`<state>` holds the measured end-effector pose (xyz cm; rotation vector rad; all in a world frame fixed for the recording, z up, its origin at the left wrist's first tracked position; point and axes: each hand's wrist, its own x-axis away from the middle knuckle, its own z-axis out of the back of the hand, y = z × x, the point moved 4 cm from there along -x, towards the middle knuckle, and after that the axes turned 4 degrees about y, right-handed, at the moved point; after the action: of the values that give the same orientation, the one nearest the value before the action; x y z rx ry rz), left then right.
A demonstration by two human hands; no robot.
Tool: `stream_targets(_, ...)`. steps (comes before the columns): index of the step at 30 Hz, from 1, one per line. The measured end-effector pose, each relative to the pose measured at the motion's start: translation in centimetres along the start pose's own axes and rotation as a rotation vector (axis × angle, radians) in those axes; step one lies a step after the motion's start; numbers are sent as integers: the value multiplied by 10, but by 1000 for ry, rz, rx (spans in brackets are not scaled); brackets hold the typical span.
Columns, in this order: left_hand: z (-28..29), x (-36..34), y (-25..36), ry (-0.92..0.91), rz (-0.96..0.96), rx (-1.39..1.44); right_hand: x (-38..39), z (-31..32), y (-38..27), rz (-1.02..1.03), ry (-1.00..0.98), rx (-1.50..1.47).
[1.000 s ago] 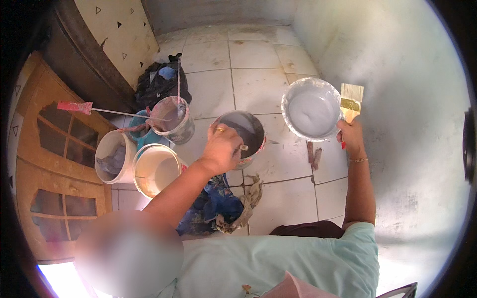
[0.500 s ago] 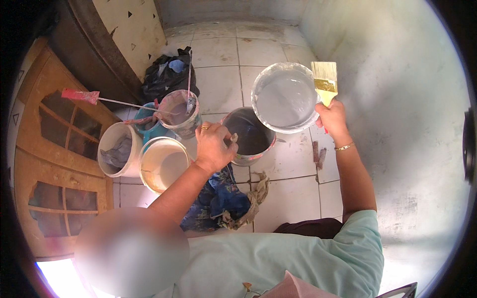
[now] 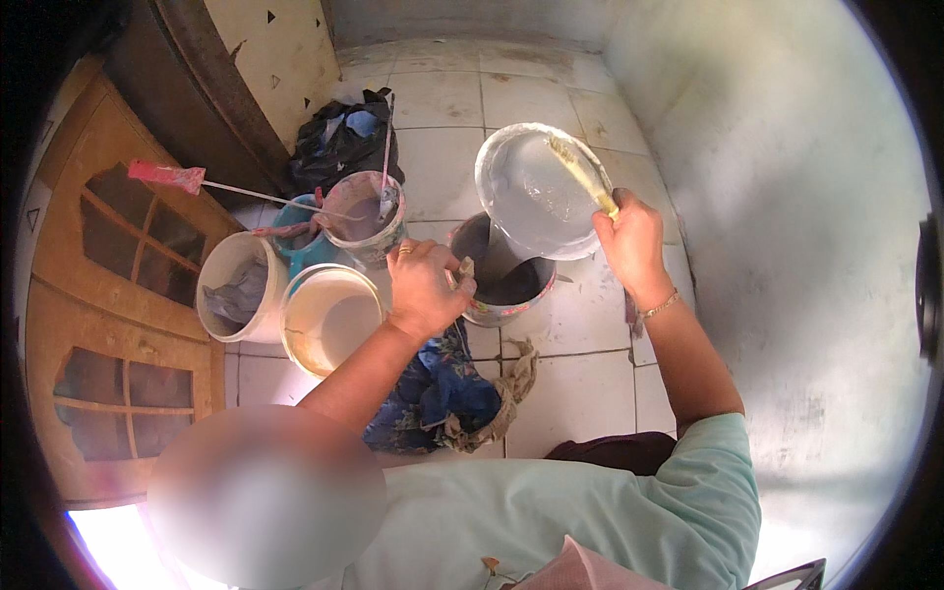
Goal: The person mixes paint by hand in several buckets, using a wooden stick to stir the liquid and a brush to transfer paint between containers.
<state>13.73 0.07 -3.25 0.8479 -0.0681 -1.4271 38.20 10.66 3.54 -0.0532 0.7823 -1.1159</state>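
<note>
My right hand is closed on a paintbrush with a yellow handle and on the edge of a white bucket. That bucket is tilted and holds grey paint. The brush lies across its rim. Under it stands a darker bucket with a coloured rim; a greyish stream runs down into it. My left hand has its fingers curled beside the darker bucket's left edge. A small pale piece shows at its fingertips; the hand hides what else it grips.
At left stand a cream bucket, a white bucket with a grey cloth, a blue bucket and a paint pail with a roller. A black bag lies behind, crumpled cloth nearer me. A wall rises at right.
The white bucket has come left and tilted over the darker bucket, and paint now runs out. The brush has swung from upright to lean across its rim. My left hand has barely moved.
</note>
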Motion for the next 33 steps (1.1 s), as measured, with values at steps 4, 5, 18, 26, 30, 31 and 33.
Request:
stream_targets(4, 0, 3, -2, 31, -6, 11, 9, 6, -13, 208, 98, 51)
stream_targets(5, -1, 4, -3, 24, -12, 12, 10, 8, -16, 216, 98, 47)
stream_targets(18, -12, 10, -11, 14, -13, 77, 12, 43, -46, 509, 260, -35)
stream_targets(26, -13, 13, -10, -9, 10, 43, 11, 54, -64, 527, 264, -44)
stream_targets(30, -13, 14, -10, -5, 17, 34, 10, 56, -69, 535, 278, -45)
stream_targets(31, -14, 14, -10, -5, 18, 34, 10, 56, -72, 536, 284, -30)
stream_targets(33, -14, 14, -11, 31, -4, 50, 9, 57, -74, 536, 288, -48)
